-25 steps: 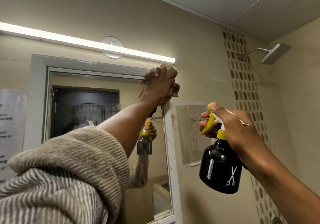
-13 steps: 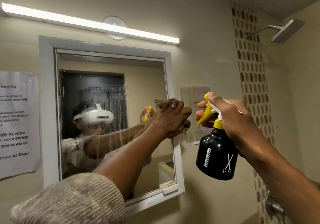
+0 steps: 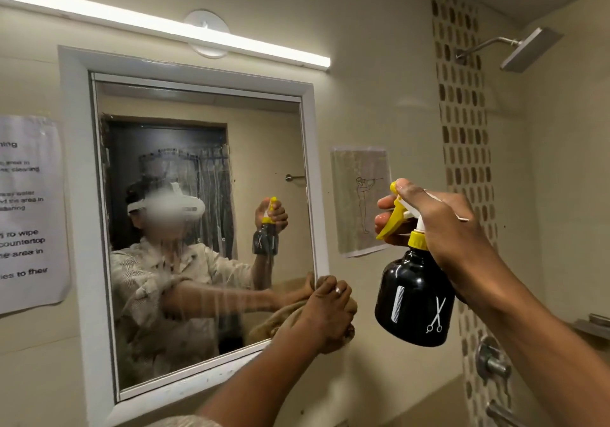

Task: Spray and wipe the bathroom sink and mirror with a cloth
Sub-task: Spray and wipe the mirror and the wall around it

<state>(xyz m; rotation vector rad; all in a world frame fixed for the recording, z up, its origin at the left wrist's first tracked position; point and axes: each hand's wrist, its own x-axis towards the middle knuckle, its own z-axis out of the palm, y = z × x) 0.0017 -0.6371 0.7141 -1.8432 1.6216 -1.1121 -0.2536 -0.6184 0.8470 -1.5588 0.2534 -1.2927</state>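
Note:
A white-framed mirror (image 3: 204, 149) hangs on the beige wall, streaked with wet runs down its middle. My left hand (image 3: 325, 316) grips a bunched tan cloth (image 3: 280, 322) and presses it against the mirror's lower right corner. To the right of the mirror, my right hand (image 3: 442, 228) holds up a black spray bottle (image 3: 414, 297) with a yellow trigger, fingers curled round its neck and trigger. The nozzle points left toward the mirror. The sink is out of view.
A strip light (image 3: 165, 27) runs above the mirror. A printed notice (image 3: 29, 212) is taped left of it, and a small sketch sheet (image 3: 361, 200) right of it. At the far right are a shower head (image 3: 525, 50) and a wall valve (image 3: 491, 359).
My left hand with the cloth has swept down the mirror's right edge, from the top corner to the bottom corner. The camera view has dropped. The spray bottle has stayed roughly where it was.

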